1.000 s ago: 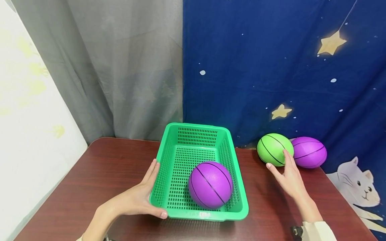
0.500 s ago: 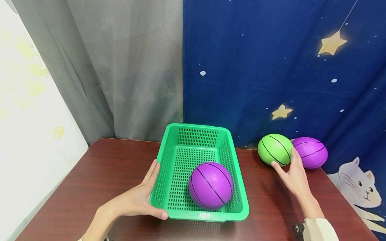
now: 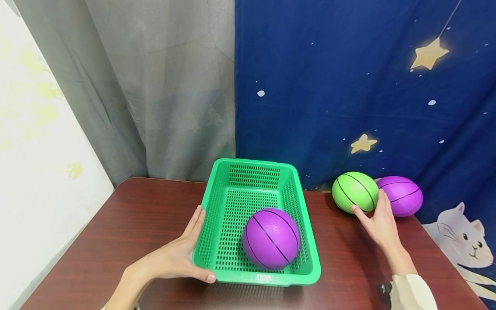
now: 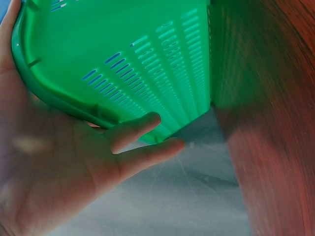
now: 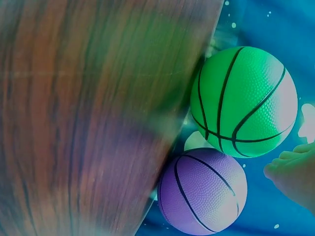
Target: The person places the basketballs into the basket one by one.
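A green plastic basket (image 3: 267,278) with slotted walls stands on the table, a purple ball (image 3: 270,239) with black lines lying inside at its front right. My left hand (image 3: 179,255) rests on the basket's near left corner, thumb along the front rim and straight fingers against the left side. In the left wrist view, two fingers of that hand (image 4: 64,162) stretch along the basket's outer wall. My right hand (image 3: 381,226) is spread just in front of a green ball (image 3: 351,190). The right wrist view shows a gap between its fingertips (image 5: 275,169) and the green ball (image 5: 246,103).
A second purple ball (image 3: 407,197) sits directly right of the green one, near the table's (image 3: 155,215) far right corner. Behind the table hang a grey curtain (image 3: 174,86) and a blue starry curtain (image 3: 310,107). A white surface (image 3: 46,181) borders the left.
My right hand has shifted slightly right from in front of the green ball, its fingertips now at the ball's right side. The left hand, basket and balls stay as they were.
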